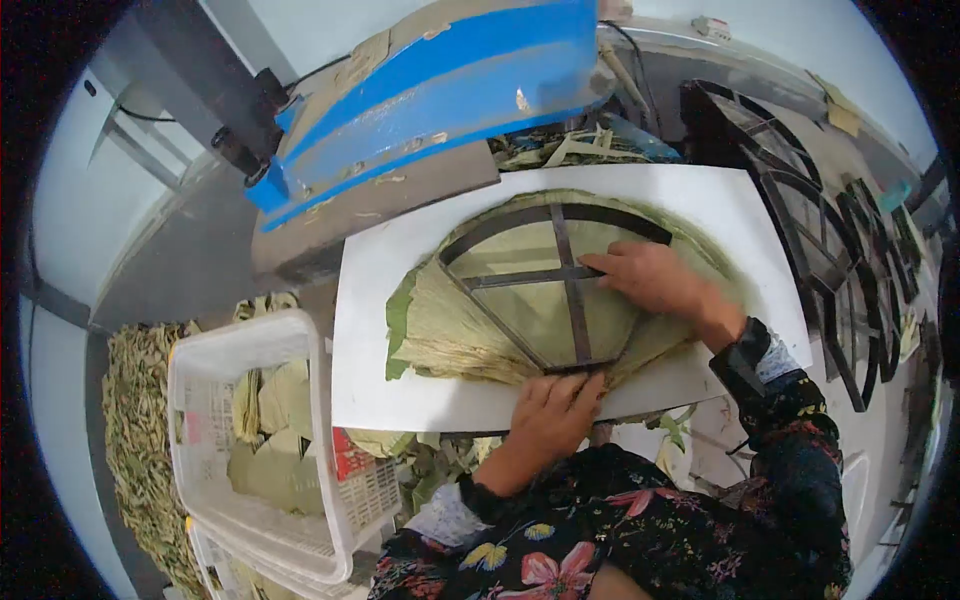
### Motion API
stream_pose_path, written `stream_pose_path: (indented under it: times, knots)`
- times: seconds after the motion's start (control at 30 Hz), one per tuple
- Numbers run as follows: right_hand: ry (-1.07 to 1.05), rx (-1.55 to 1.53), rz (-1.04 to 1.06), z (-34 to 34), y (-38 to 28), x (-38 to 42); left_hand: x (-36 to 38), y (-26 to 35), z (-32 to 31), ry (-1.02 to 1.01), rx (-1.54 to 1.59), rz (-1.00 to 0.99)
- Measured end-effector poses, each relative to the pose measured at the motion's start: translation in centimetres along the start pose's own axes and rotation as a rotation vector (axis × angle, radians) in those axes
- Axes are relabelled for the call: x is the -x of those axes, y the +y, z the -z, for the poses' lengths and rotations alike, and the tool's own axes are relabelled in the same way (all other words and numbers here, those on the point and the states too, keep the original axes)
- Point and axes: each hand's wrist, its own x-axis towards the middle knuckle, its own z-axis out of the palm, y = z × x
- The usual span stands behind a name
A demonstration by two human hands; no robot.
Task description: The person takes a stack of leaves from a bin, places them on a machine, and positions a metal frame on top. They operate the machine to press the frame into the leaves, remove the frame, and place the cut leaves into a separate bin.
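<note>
A stack of green leaves [440, 325] lies fanned out on a white board [370, 300]. A dark metal fan-shaped frame [500, 228] with cross bars rests on top of the leaves. My left hand [552, 405] presses flat on the near tip of the frame and the leaf stems. My right hand [650, 275] lies flat on the frame's cross bar and the leaves at the right. Neither hand grips anything.
A blue machine [450, 75] stands behind the board. A white plastic crate [260, 450] with folded leaves sits at the left, leaf scraps [135, 430] beside it. More dark metal frames [810, 220] lie stacked at the right.
</note>
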Motion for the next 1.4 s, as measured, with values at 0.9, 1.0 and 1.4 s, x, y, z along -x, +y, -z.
stream_pose_path:
  times: [0.9, 1.0, 1.4]
  knots:
    - [0.406, 0.197, -0.14, -5.7, -12.9, 5.4, -16.7, -42.1, 19.7, 0.748, 0.5, 0.804]
    - [0.435, 0.189, -0.139, -5.5, -13.4, 5.2, -14.6, -39.5, 20.6, 0.636, 0.523, 0.818]
    - [0.486, -0.055, 0.028, -2.4, -12.5, 6.0, -4.2, -20.3, 22.3, 0.631, 0.615, 0.623]
